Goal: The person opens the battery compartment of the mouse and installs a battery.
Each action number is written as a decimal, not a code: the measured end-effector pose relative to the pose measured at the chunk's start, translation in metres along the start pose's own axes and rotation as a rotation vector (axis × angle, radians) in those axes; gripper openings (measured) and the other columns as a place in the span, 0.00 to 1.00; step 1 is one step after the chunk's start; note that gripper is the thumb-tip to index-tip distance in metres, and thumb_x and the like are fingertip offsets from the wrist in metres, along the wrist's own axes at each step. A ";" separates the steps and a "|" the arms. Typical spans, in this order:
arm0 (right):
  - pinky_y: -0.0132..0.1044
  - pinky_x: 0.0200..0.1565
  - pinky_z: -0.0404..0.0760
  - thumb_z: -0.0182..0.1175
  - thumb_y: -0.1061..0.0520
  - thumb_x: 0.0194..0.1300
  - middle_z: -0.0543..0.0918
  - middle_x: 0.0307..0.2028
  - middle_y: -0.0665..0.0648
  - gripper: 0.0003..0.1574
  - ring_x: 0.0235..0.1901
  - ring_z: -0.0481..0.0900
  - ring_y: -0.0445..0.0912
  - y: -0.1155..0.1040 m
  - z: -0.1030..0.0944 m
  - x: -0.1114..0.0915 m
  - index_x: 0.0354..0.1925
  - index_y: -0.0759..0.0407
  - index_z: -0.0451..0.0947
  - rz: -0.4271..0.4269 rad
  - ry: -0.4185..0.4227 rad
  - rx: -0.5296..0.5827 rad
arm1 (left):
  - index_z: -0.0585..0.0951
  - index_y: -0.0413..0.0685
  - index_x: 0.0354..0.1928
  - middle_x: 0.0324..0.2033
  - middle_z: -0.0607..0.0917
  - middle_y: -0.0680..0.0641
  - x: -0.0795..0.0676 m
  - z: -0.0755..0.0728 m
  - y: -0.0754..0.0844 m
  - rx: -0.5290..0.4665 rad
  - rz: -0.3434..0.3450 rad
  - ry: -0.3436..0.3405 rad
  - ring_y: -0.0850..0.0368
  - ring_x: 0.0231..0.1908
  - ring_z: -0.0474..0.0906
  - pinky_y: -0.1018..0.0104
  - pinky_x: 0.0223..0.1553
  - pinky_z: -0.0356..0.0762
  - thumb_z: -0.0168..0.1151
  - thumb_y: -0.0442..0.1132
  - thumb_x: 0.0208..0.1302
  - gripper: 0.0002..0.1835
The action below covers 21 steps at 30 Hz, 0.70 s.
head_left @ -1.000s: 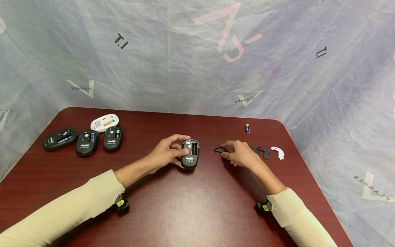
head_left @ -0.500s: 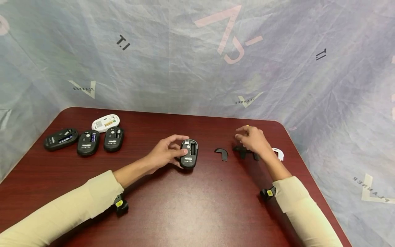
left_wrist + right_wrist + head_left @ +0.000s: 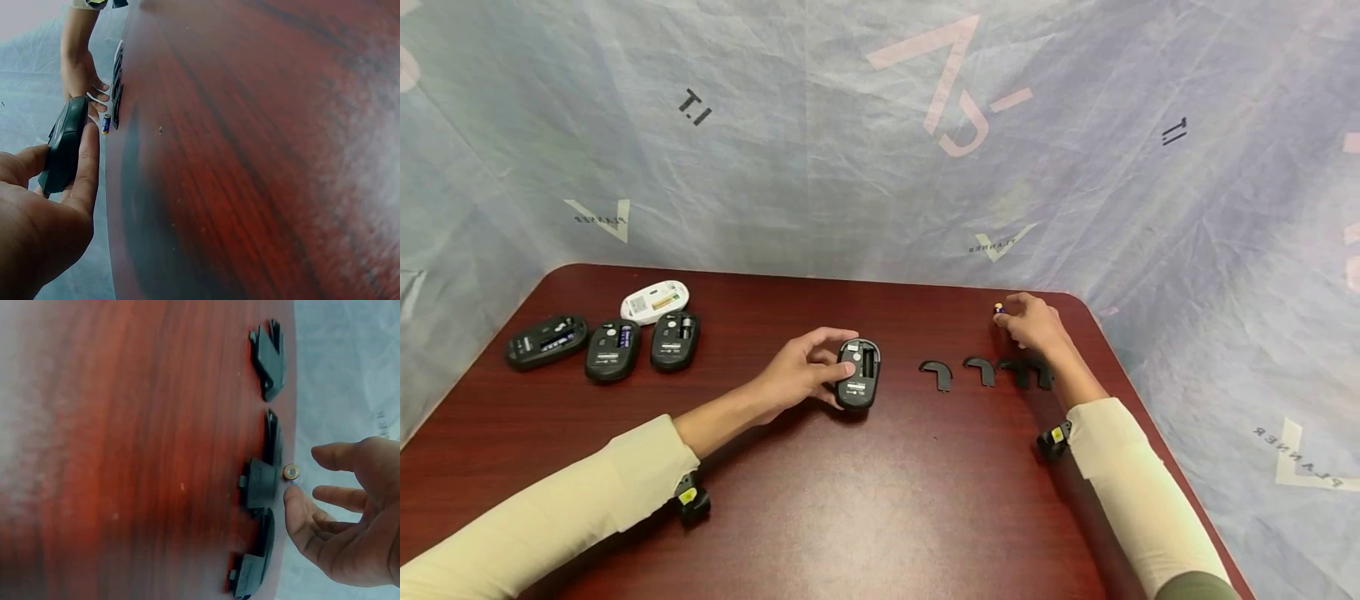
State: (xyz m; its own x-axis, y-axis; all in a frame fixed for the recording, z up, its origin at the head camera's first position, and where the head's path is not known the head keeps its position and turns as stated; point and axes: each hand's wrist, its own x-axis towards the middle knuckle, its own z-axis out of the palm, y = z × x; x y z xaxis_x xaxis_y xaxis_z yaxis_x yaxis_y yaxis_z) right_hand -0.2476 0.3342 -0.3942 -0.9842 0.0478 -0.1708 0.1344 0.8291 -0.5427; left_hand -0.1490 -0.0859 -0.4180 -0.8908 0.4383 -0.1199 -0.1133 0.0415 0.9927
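My left hand holds a black computer mouse above the table, underside facing me, thumb across it. The mouse's battery bay is uncovered and dark inside. At the back right, my right hand reaches over a small blue battery with a yellowish end. In the right wrist view the battery shows end-on between the thumb and fingers, which stand apart. Below that hand lie several black curved battery covers, partly shadowed by the forearm. The white cover is hidden behind the right arm.
Several upturned mice sit at the back left: black ones and a white one, each with a battery showing in its bay. The dark red table ends at a grey fabric backdrop.
My right hand has moved from the left black covers back and right to the battery, uncovering those covers and hiding the white one. My left hand still holds the mouse, nearly in place.
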 end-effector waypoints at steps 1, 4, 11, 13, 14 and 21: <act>0.34 0.34 0.88 0.64 0.47 0.85 0.90 0.55 0.70 0.43 0.39 0.88 0.48 0.000 0.001 0.002 0.85 0.64 0.66 0.007 -0.013 0.002 | 0.72 0.42 0.82 0.47 0.89 0.35 0.000 0.000 0.000 -0.001 -0.001 0.001 0.51 0.39 0.91 0.59 0.38 0.97 0.69 0.30 0.79 0.34; 0.37 0.36 0.91 0.63 0.45 0.86 0.92 0.48 0.67 0.43 0.39 0.89 0.50 0.003 0.004 0.014 0.86 0.62 0.64 0.025 -0.036 -0.011 | 0.72 0.43 0.82 0.47 0.89 0.34 0.000 -0.001 0.001 -0.001 -0.004 0.001 0.51 0.39 0.92 0.59 0.38 0.97 0.69 0.29 0.79 0.34; 0.45 0.32 0.85 0.65 0.39 0.84 0.88 0.56 0.68 0.42 0.26 0.86 0.51 0.043 0.021 0.075 0.83 0.58 0.71 -0.023 -0.039 -0.143 | 0.74 0.45 0.82 0.48 0.89 0.33 0.000 -0.003 0.000 -0.004 -0.006 0.003 0.50 0.39 0.92 0.58 0.39 0.97 0.70 0.30 0.79 0.33; 0.49 0.37 0.87 0.65 0.40 0.83 0.87 0.61 0.67 0.37 0.33 0.88 0.54 0.053 0.028 0.087 0.79 0.57 0.77 -0.040 -0.017 -0.173 | 0.74 0.46 0.82 0.48 0.89 0.34 -0.001 -0.003 0.000 -0.002 -0.011 0.007 0.51 0.39 0.92 0.58 0.38 0.97 0.70 0.30 0.79 0.33; 0.53 0.43 0.88 0.64 0.41 0.84 0.87 0.63 0.67 0.36 0.41 0.90 0.58 0.052 0.029 0.088 0.77 0.59 0.78 -0.048 -0.019 -0.184 | 0.74 0.46 0.82 0.48 0.89 0.34 -0.001 -0.003 0.000 -0.002 -0.012 0.007 0.51 0.39 0.92 0.58 0.39 0.97 0.70 0.30 0.79 0.33; 0.64 0.64 0.86 0.64 0.46 0.84 0.89 0.63 0.66 0.27 0.68 0.82 0.66 0.017 0.025 0.053 0.71 0.58 0.83 -0.090 0.023 -0.147 | 0.73 0.44 0.82 0.47 0.90 0.34 -0.001 -0.005 -0.002 -0.001 -0.002 0.011 0.51 0.39 0.92 0.58 0.38 0.97 0.70 0.30 0.79 0.34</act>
State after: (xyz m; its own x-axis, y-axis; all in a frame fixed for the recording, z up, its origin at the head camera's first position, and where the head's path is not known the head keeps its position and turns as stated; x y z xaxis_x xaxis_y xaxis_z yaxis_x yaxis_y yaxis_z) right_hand -0.2945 0.3372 -0.4333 -0.9941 -0.0193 -0.1070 0.0286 0.9032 -0.4283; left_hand -0.1498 -0.0905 -0.4198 -0.8955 0.4280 -0.1224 -0.1157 0.0416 0.9924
